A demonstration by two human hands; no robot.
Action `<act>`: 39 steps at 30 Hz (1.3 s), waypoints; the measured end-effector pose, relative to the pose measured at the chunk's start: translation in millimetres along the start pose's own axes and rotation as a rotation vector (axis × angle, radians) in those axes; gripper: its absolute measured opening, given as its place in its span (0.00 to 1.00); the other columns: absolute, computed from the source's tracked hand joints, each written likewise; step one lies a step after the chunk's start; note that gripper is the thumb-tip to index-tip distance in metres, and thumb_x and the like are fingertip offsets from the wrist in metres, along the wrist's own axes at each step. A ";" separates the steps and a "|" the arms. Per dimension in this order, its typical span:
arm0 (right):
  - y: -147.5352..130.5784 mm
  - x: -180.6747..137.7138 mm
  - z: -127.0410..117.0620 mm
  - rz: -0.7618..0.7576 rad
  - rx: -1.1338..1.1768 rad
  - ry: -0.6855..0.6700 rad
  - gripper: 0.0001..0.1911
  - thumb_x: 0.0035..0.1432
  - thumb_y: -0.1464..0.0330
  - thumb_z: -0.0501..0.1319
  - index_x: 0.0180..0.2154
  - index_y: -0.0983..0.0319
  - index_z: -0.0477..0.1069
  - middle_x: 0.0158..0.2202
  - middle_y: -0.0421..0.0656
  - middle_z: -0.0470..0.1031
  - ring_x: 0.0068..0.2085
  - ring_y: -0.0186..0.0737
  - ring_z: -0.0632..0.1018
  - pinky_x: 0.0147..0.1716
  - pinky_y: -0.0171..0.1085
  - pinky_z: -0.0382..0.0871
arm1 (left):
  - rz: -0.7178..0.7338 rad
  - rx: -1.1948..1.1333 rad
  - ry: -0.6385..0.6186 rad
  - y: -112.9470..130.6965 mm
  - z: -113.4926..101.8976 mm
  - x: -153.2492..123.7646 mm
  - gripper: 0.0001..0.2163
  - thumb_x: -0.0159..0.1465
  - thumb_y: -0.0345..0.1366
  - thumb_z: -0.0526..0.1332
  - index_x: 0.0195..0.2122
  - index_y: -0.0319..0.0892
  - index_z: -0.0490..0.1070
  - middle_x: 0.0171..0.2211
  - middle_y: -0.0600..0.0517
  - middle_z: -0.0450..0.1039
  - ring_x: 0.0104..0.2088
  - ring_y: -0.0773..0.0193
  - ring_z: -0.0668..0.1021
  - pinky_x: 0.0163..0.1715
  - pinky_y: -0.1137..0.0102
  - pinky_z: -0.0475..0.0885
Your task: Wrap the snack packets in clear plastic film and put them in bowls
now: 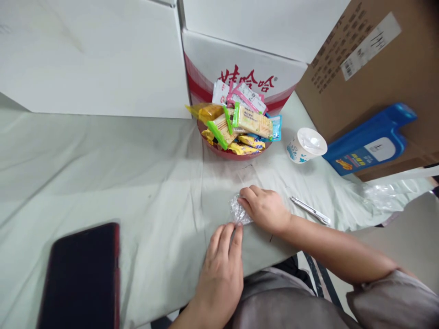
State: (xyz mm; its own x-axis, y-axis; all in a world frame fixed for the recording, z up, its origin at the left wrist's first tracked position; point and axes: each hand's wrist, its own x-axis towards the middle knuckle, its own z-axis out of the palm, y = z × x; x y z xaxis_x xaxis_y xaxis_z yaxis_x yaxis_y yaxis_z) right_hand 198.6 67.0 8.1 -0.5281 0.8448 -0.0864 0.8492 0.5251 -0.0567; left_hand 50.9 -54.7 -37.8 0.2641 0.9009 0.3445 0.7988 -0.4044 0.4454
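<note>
A crumpled piece of clear plastic wrap [236, 209] lies on the pale green cloth near the front edge. My right hand [265, 208] is closed over its right side, fingers curled onto it. From below, my left hand [222, 269] reaches up with fingers stretched out, its fingertips touching the wrap's lower edge. Whether anything lies inside the wrap I cannot tell. To the right of my right hand rests a slim silver-white utility knife [310, 210].
Behind the hands stands a red bowl [233, 154] heaped with wrapped snacks. Right of it are a paper cup [305, 146] and a blue bottle [372, 139] leaning on a cardboard box [343, 98]. A phone [80, 278] lies at left; white boxes [92, 55] line the back.
</note>
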 end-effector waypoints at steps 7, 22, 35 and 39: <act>19.3 -13.0 0.1 -0.258 0.176 0.329 0.13 0.68 0.67 0.52 0.42 0.63 0.73 0.40 0.50 0.76 0.43 0.44 0.74 0.44 0.43 0.68 | -0.028 0.056 0.013 2.5 0.0 4.8 0.23 0.64 0.24 0.51 0.61 0.34 0.61 0.51 0.40 0.67 0.51 0.50 0.70 0.49 0.56 0.72; 24.9 -28.4 17.3 -0.424 0.177 0.281 0.16 0.67 0.70 0.53 0.52 0.63 0.72 0.52 0.50 0.75 0.52 0.44 0.74 0.51 0.44 0.71 | 0.021 0.086 0.137 1.5 5.1 -0.9 0.11 0.67 0.31 0.53 0.48 0.38 0.69 0.51 0.39 0.67 0.52 0.48 0.72 0.47 0.55 0.74; 199.3 11.1 -52.8 0.394 -0.147 0.331 0.23 0.66 0.59 0.47 0.46 0.63 0.76 0.48 0.54 0.76 0.50 0.53 0.73 0.47 0.46 0.65 | -0.004 0.039 0.084 5.7 4.7 -1.7 0.12 0.64 0.30 0.57 0.48 0.38 0.69 0.50 0.40 0.69 0.55 0.48 0.71 0.52 0.54 0.74; 198.1 12.4 -46.3 0.376 -0.138 0.272 0.26 0.67 0.59 0.48 0.54 0.69 0.71 0.55 0.59 0.72 0.55 0.54 0.70 0.52 0.47 0.62 | -0.051 -0.029 0.036 8.7 3.1 0.4 0.12 0.62 0.30 0.57 0.48 0.39 0.68 0.51 0.40 0.69 0.55 0.47 0.70 0.53 0.52 0.73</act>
State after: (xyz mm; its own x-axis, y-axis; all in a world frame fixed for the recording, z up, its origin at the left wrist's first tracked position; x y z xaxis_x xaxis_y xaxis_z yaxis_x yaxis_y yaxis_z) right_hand 360.4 186.2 41.8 -0.1800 0.9654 0.1884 0.9832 0.1710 0.0631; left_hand 59.6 -57.3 -36.4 0.2034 0.9145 0.3497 0.7947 -0.3628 0.4866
